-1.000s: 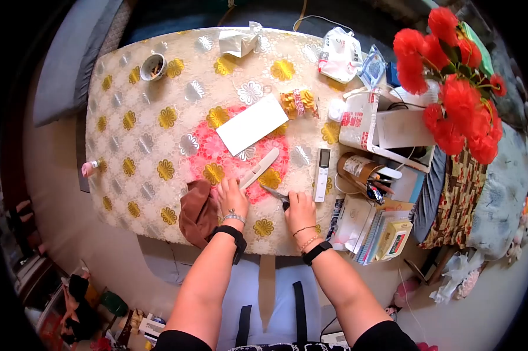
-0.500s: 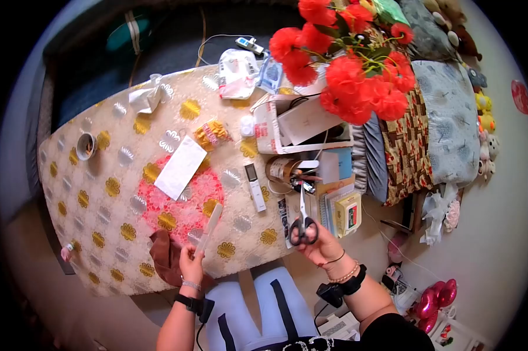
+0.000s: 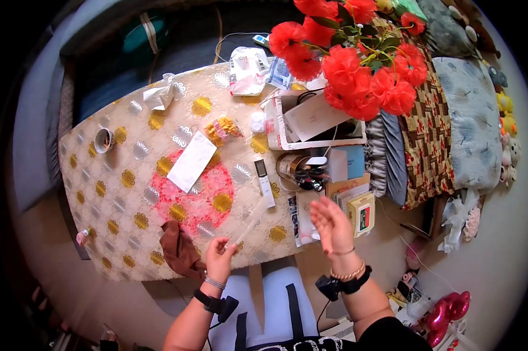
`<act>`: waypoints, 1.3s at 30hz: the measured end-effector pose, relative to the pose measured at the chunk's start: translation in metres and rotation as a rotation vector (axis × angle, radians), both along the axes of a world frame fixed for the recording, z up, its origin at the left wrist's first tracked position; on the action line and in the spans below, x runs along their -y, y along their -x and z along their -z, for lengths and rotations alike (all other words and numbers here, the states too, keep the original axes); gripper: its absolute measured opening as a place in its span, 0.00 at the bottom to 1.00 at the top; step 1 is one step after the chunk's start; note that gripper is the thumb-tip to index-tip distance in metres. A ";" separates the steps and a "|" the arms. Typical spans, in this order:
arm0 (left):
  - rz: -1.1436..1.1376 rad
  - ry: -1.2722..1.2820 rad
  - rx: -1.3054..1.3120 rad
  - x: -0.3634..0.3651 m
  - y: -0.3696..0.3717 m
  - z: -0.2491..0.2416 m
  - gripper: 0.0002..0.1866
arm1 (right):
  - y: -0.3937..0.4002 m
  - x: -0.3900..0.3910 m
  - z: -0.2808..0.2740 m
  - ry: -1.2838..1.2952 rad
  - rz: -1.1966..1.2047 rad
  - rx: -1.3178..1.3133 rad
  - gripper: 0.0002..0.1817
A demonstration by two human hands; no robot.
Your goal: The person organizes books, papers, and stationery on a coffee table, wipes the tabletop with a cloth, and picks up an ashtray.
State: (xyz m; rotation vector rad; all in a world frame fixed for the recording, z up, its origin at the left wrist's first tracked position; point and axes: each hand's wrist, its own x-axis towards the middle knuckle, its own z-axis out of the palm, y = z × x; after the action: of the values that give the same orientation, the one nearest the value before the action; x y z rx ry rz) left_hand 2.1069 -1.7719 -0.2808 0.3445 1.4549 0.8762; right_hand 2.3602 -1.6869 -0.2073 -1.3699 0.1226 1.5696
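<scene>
Low over the front edge of the table, my left hand point(image 3: 219, 258) pinches a thin translucent strip, like a clear ruler point(image 3: 249, 227), slanting up to the right and slightly blurred. My right hand point(image 3: 333, 227) is raised with fingers stretched out and holds nothing. It is nearest the brown round holder point(image 3: 287, 166), which has dark-handled tools point(image 3: 310, 178) in it; I cannot pick out the scissors among them for certain. A brown cloth point(image 3: 179, 248) hangs over the table edge beside my left hand.
A white paper point(image 3: 192, 162) lies on the pink lace mat point(image 3: 214, 184), with a yellow snack packet point(image 3: 222, 131) behind it. A white-and-grey device point(image 3: 264, 183) lies near the holder. Red flowers point(image 3: 372, 76) overhang a white box point(image 3: 274, 126). A cup point(image 3: 103, 140) stands left.
The black-handled scissors have left my right hand, which has opened and moved slightly right. My left hand has moved right with the clear strip. The whole view has shifted a little.
</scene>
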 end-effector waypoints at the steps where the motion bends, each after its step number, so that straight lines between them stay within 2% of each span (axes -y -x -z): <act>1: 0.027 -0.011 0.052 -0.002 -0.003 -0.006 0.10 | 0.003 0.016 0.002 -0.022 -0.183 0.119 0.17; 3: 0.061 0.018 0.130 -0.010 -0.010 -0.025 0.10 | 0.009 0.035 0.009 -0.082 -0.512 0.359 0.19; 4: 0.103 0.037 0.222 -0.013 -0.014 -0.030 0.10 | 0.013 0.034 0.008 -0.085 -0.516 0.359 0.19; 6: 0.156 0.021 0.235 -0.016 -0.025 -0.035 0.10 | 0.012 0.028 -0.001 -0.200 -0.729 0.272 0.18; 7: 0.199 0.030 0.259 -0.020 -0.031 -0.037 0.11 | 0.008 0.023 -0.006 -0.163 -0.829 0.272 0.15; 10: 0.263 -0.015 0.243 -0.030 -0.052 -0.033 0.13 | -0.007 0.018 -0.014 -0.172 -0.707 0.395 0.13; 11: 0.265 -0.067 0.206 -0.033 -0.058 -0.030 0.14 | -0.017 0.013 -0.021 -0.221 -0.629 0.571 0.11; 13: 0.266 -0.100 0.155 -0.042 -0.066 -0.030 0.15 | -0.039 -0.001 -0.037 -0.308 -0.354 0.738 0.10; 14: 0.263 -0.133 0.100 -0.044 -0.069 -0.030 0.16 | -0.045 -0.009 -0.041 -0.304 -0.353 0.744 0.10; 16: 0.270 -0.122 0.123 -0.042 -0.068 -0.025 0.16 | -0.055 -0.024 -0.046 -0.425 -0.178 1.041 0.08; 20: 0.270 -0.055 0.087 -0.022 -0.060 -0.011 0.14 | -0.055 -0.045 -0.026 -0.503 -0.292 1.194 0.07; 22: 0.263 -0.056 0.042 -0.013 -0.054 -0.008 0.12 | -0.051 -0.058 -0.019 -0.762 -0.664 1.477 0.09; 23: 0.262 -0.054 0.035 -0.010 -0.050 -0.006 0.12 | -0.051 -0.061 -0.011 -0.767 -0.797 1.388 0.11; 26: 0.228 -0.047 -0.010 -0.005 -0.039 -0.003 0.11 | -0.053 -0.070 0.018 -0.749 -0.926 1.391 0.12; 28: 0.195 -0.041 -0.063 -0.010 -0.027 0.004 0.11 | -0.053 -0.074 0.020 -0.693 -0.926 1.381 0.13; 30: 0.189 -0.092 -0.195 -0.020 -0.006 0.023 0.11 | -0.051 -0.070 0.015 -0.417 -0.780 1.337 0.12; 32: 0.160 -0.086 -0.369 -0.046 0.018 0.033 0.11 | -0.045 -0.055 0.013 -0.532 -0.597 1.420 0.11; 34: 0.223 -0.173 -0.721 -0.063 0.049 0.073 0.14 | -0.026 -0.033 -0.001 -0.509 -0.590 1.442 0.08; 36: 0.268 -0.190 -0.992 -0.084 0.065 0.098 0.17 | 0.002 -0.008 0.006 -0.533 -0.637 1.313 0.06; 39: 0.201 -0.207 -1.126 -0.112 0.064 0.123 0.22 | 0.042 0.021 0.046 -0.391 -0.976 1.090 0.09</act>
State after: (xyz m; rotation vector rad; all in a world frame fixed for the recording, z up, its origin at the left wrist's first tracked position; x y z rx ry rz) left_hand 2.0432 -1.6599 -0.4035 1.2580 2.2844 0.6696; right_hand 2.3184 -1.7082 -0.2536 -1.8597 -1.6138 1.1821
